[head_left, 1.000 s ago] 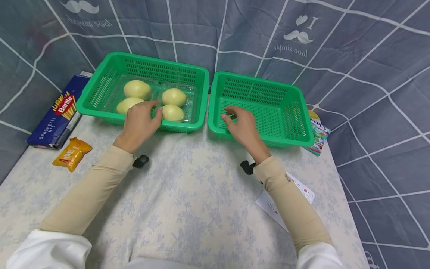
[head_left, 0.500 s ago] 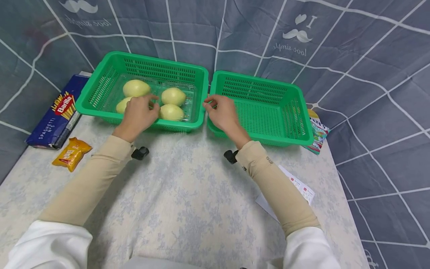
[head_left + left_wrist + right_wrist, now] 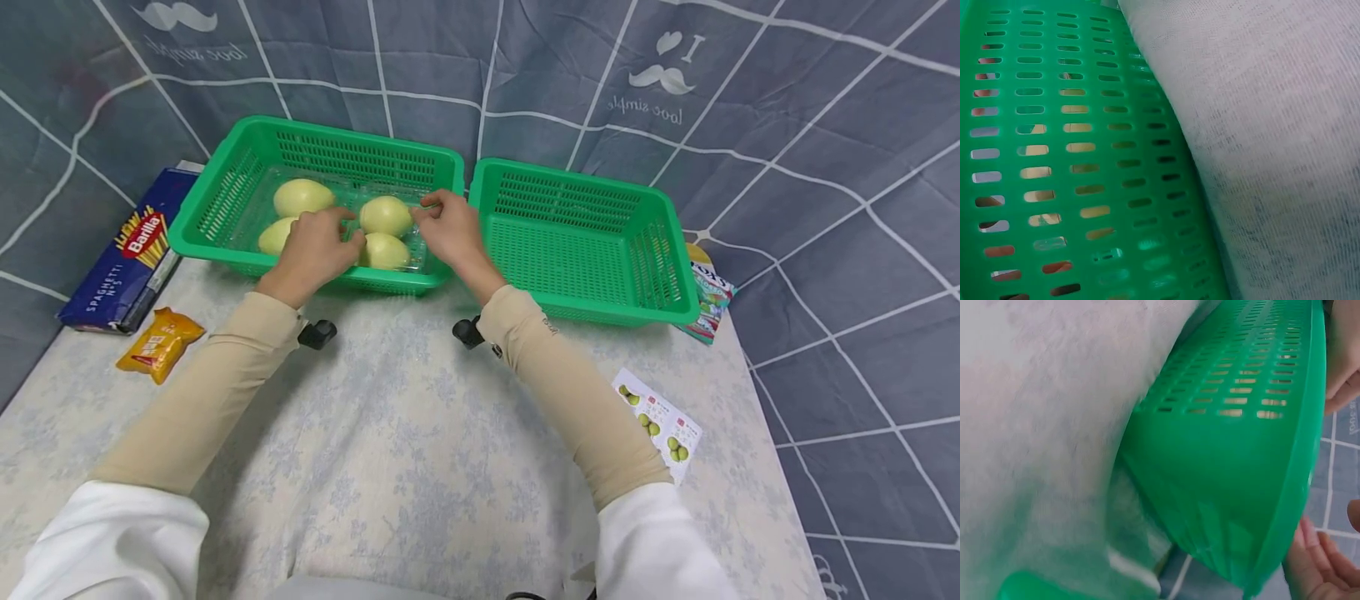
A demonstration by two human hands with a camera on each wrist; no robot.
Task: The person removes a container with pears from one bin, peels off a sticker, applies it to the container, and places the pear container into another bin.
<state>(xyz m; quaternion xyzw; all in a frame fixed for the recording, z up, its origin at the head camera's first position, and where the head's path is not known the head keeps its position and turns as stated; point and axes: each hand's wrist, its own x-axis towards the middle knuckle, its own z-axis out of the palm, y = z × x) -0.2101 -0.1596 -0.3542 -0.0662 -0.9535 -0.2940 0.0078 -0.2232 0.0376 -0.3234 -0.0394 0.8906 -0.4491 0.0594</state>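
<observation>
The left green basket (image 3: 442, 283) holds several pale yellow-green oval fruits in clear plastic boxes. My left hand (image 3: 311, 250) reaches over its front rim, between two pairs of fruits, thumb and forefinger apart beside the nearer right fruit (image 3: 385, 251). My right hand (image 3: 453, 227) comes over the basket's right end, fingertips close to the farther right fruit (image 3: 386, 216) and the clear box's edge. Behind the left hand lie two more fruits (image 3: 303, 197), one partly covered. Slotted basket wall (image 3: 1091, 175) fills much of the left wrist view. The right wrist view shows the right hand's fingers (image 3: 1319, 550).
Beside it stands a second green basket (image 3: 570, 258), with nothing in it. A blue spaghetti box (image 3: 127, 250) and an orange packet (image 3: 161, 343) lie at the left. At the right are a colourful packet (image 3: 711, 296) and a card with fruit pictures (image 3: 660, 425).
My right hand has moved left, from over the right basket across the rims to the left basket's right end. The left hand has stayed nearly in place.
</observation>
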